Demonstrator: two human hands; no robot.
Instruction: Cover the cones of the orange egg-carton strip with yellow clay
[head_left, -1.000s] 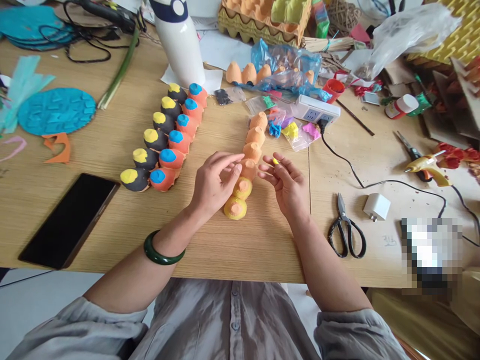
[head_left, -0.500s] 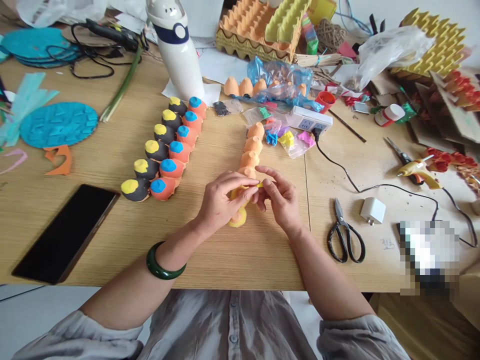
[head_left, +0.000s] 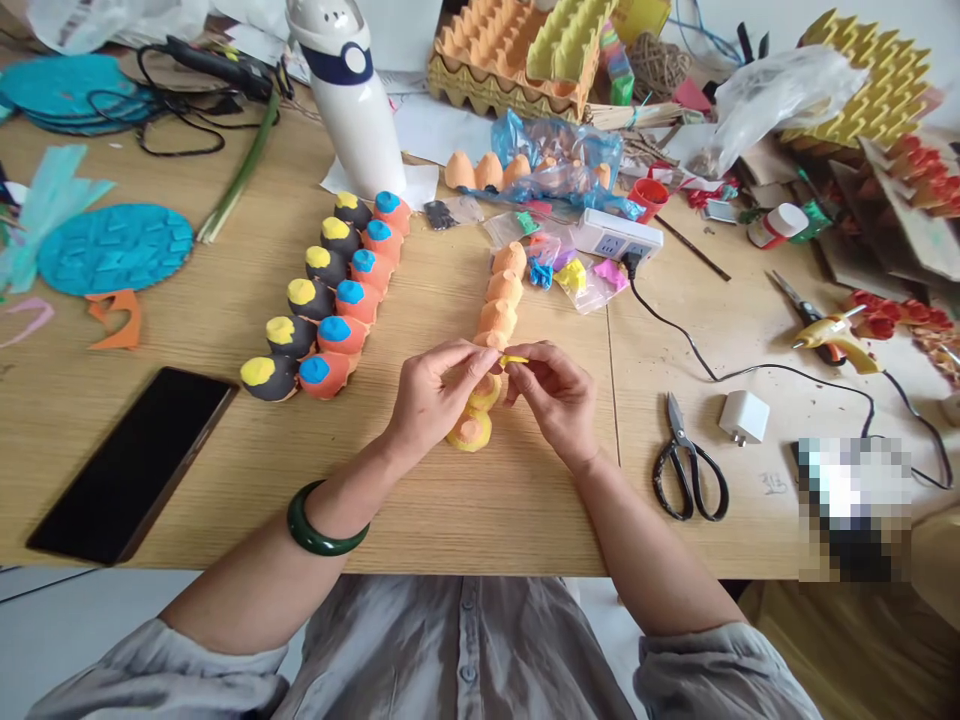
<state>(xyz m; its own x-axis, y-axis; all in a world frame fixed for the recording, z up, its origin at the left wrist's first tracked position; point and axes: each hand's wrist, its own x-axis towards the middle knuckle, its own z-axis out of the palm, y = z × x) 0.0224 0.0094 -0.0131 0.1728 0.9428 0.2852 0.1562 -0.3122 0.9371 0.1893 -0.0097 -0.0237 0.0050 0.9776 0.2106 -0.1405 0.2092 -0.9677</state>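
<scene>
Evidently the small yellow piece [head_left: 514, 359] sits up at the right hand's [head_left: 556, 395] fingertips, pinched between thumb and forefinger, above the orange egg-carton strip [head_left: 499, 318] standing on the table [head_left: 420, 510]. The left hand [head_left: 431, 395] has thumb and forefinger drawn nearly together right beside it; from where I stand I can't tell whether they grip its end. It looks like soft clay, light, easily stretched or dented, perhaps a bit tacky, so I'd take it by its ends with a gentle touch; the strip seems light and crushable, best steadied low on its cups
</scene>
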